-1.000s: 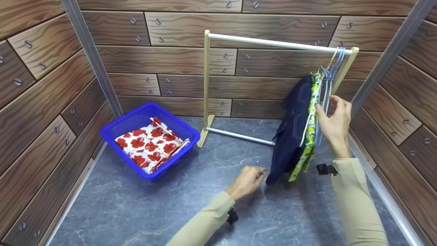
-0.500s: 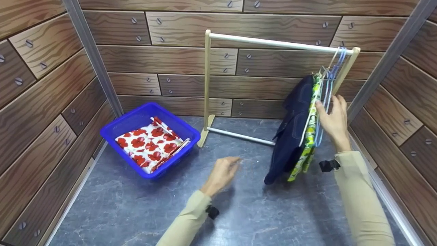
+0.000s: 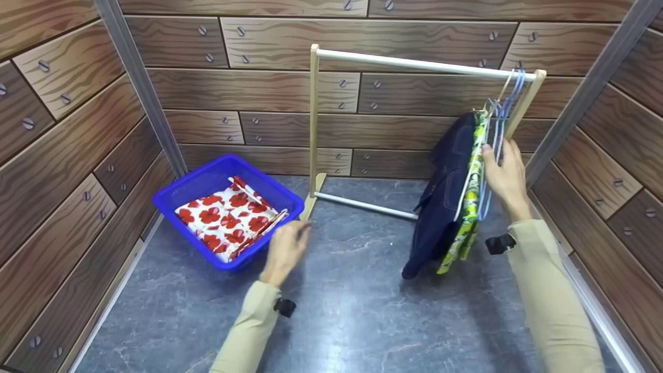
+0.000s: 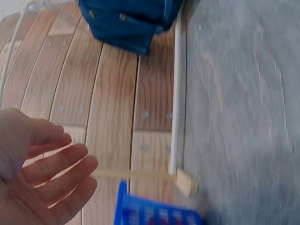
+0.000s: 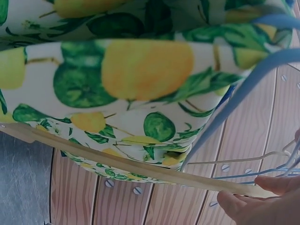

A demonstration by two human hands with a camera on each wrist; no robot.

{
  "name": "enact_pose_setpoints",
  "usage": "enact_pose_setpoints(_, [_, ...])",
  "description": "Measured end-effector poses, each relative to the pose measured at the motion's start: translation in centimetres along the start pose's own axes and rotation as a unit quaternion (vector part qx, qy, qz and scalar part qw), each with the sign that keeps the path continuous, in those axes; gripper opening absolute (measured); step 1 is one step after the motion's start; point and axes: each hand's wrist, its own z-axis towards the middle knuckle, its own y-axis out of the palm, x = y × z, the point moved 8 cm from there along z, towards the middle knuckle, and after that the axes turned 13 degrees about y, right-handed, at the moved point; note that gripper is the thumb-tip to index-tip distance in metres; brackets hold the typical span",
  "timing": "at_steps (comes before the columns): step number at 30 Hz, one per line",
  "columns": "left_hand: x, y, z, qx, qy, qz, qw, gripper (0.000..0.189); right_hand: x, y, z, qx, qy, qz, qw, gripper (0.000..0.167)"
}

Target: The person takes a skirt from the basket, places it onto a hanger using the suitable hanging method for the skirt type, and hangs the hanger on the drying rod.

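My left hand (image 3: 285,250) is beside the right rim of a blue plastic basket (image 3: 178,189). Its fingers are loosely bent and empty in the left wrist view. A red-flowered white cloth (image 3: 220,220) lies in the basket with white and red strips along its edges. My right hand (image 3: 508,178) is at the right post (image 5: 117,163) of a small clothes rack (image 3: 393,62); thumb and fingers lie on either side of that post. Next to it, a dark denim garment (image 3: 445,191) and a lemon-print garment (image 3: 472,194) hang from hangers (image 3: 501,111) on the top bar.
Wood-patterned walls (image 3: 259,88) enclose the grey marbled floor (image 3: 362,321) on three sides. The rack's lower bar (image 3: 365,205) runs just above the floor, and its left foot (image 3: 311,202) stands close to the basket.
My left hand has moved left, from beside the denim garment to the basket's right edge. The right hand has shifted slightly upward at the post; basket and garments look unchanged.
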Motion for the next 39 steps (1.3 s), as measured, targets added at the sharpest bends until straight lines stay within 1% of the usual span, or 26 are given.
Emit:
enact_pose_setpoints(4, [-2.1,-1.4,-0.6,0.028,-0.008,0.038,0.9988,0.012,0.2,0.1,0.2,-0.009,-0.004,-0.002,0.9999,0.067])
enact_pose_setpoints(7, [-3.2,-1.9,-1.5,0.032,-0.023,0.066,0.9971,0.019,0.6,0.2,0.2,-0.022,0.003,-0.005,0.9997,0.067])
enact_pose_setpoints(10, [-4.1,-2.1,-2.4,0.013,-0.054,0.098,0.9936,0.028,0.8,0.5,0.2,-0.034,0.010,-0.002,0.9994,0.066])
enact_pose_setpoints(13, [-5.0,-2.3,-3.2,-0.011,-0.096,0.119,0.9881,0.033,0.9,0.6,0.3,-0.042,0.014,0.003,0.9990,0.066])
enact_pose_setpoints(15, [-5.4,-2.3,-3.5,-0.024,-0.117,0.131,0.9842,0.032,0.8,0.6,0.4,-0.045,0.016,0.007,0.9988,0.067])
enact_pose_setpoints(18, [-5.7,-2.4,-3.6,-0.039,-0.129,0.140,0.9809,0.025,0.9,0.6,0.5,-0.049,0.024,0.012,0.9984,0.068])
enact_pose_setpoints(21, [-6.0,-2.3,-3.5,-0.053,-0.131,0.132,0.9811,0.018,1.2,0.5,0.5,-0.050,0.038,0.016,0.9979,0.069])
enact_pose_setpoints(24, [-6.6,-2.3,-3.6,-0.064,-0.142,0.106,0.9820,0.016,1.5,0.6,0.5,-0.052,0.045,0.019,0.9974,0.069])
enact_pose_setpoints(28, [-7.4,-2.2,-3.6,-0.082,-0.156,0.062,0.9824,0.013,1.4,0.6,0.5,-0.053,0.038,0.023,0.9976,0.071])
enact_pose_setpoints(32, [-8.0,-2.2,-3.4,-0.102,-0.161,0.027,0.9812,0.015,1.4,0.7,0.6,-0.051,0.032,0.029,0.9978,0.069])
enact_pose_setpoints(36, [-8.5,-2.3,-3.3,-0.115,-0.170,0.013,0.9787,0.016,1.5,0.7,0.8,-0.049,0.035,0.032,0.9977,0.070])
enact_pose_setpoints(39, [-8.7,-2.3,-3.3,-0.114,-0.170,0.004,0.9789,0.013,1.6,0.7,0.8,-0.052,0.040,0.035,0.9972,0.071])
